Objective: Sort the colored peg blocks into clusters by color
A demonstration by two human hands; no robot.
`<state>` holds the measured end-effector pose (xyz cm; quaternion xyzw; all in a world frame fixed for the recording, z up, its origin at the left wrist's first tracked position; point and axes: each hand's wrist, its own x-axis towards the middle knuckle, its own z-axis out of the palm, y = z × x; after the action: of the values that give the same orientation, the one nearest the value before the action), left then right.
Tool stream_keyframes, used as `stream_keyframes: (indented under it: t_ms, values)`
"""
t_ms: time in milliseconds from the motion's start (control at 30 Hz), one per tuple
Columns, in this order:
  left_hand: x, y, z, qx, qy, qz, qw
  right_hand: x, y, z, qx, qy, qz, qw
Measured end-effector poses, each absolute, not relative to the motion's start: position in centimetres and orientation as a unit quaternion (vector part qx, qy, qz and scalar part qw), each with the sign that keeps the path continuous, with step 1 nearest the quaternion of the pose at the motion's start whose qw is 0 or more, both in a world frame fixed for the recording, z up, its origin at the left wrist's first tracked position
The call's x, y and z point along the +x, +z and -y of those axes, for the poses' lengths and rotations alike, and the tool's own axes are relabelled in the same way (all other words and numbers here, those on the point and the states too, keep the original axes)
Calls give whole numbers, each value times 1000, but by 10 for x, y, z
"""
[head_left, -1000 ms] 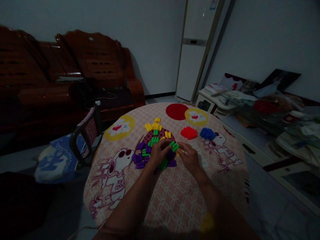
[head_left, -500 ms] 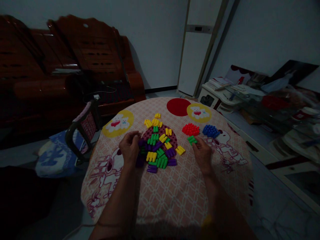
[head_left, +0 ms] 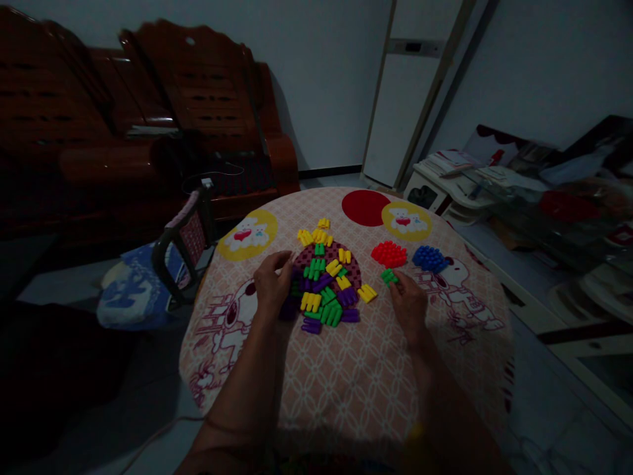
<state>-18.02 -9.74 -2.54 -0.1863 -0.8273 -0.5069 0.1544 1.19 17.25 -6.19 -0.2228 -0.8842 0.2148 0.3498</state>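
Green piece (head_left: pixel 388 276) is pinched in my right hand's (head_left: pixel 409 307) fingertips, over the table (head_left: pixel 346 389), just my side of the red cluster (head_left: pixel 389 254); whether it touches the cloth I can't tell. My left hand (head_left: pixel 271 284) curls beside the pile; I can't tell if it grips anything. Red and the blue cluster (head_left: pixel 430 259) look gathered already; yellow pieces (head_left: pixel 310 303), purple pieces (head_left: pixel 350 315) and other green pieces (head_left: pixel 331 313) lie mixed, seemingly ungathered.

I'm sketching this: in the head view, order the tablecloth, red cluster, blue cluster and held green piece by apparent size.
Tablecloth
Red cluster and blue cluster: too alike to rank
Green piece in the right hand
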Motion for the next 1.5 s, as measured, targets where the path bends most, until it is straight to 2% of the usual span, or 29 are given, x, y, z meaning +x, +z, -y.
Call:
stream_keyframes:
  t_ms: [167,267,600,833,1133,1500]
  values:
    - [-178,-26,72,-280,-341,893,90,10,-62,-173,-228,224,881,349]
    - [-179,-28,56,-290,-284,912,56,9,-62,-172,-232,219,882,348]
    - [-184,-28,43,-254,-200,946,32,4,-63,-174,-234,196,897,319]
    - [-192,-16,39,-252,-185,950,-11,1,-65,-176,-250,194,894,317]
    - [-187,-10,44,-226,-334,910,97,0,-66,-176,-249,237,877,335]
    - [-155,-4,35,-269,-553,787,56,3,-68,-174,-234,263,867,352]
